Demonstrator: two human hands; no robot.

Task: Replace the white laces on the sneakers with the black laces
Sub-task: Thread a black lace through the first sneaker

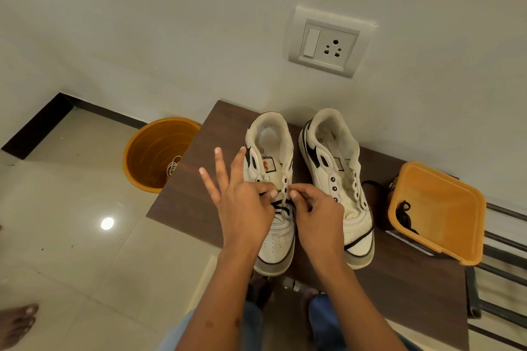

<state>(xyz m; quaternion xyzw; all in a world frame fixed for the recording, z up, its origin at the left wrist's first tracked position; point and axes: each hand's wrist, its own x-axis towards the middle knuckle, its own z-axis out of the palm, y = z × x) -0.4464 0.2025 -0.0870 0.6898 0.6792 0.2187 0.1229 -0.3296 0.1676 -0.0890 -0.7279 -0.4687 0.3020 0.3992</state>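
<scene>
Two white sneakers stand side by side on a dark wooden table (199,202), toes towards me. The left sneaker (273,236) carries a black lace (282,206) crossed through its lower eyelets. My left hand (242,202) pinches the lace between thumb and forefinger at the eyelets, its other three fingers spread upward. My right hand (316,211) pinches the lace from the other side. The right sneaker (339,179) has bare eyelets and no lace. Another black lace (405,215) lies in an orange tray (445,208) on the right. A white lace (172,167) lies in an orange bucket (154,151).
The orange bucket stands on the tiled floor left of the table. A wall with a switch and socket plate (328,43) rises right behind the sneakers. A metal rack (502,251) runs along the right side. Another person's bare foot (17,322) shows at the lower left.
</scene>
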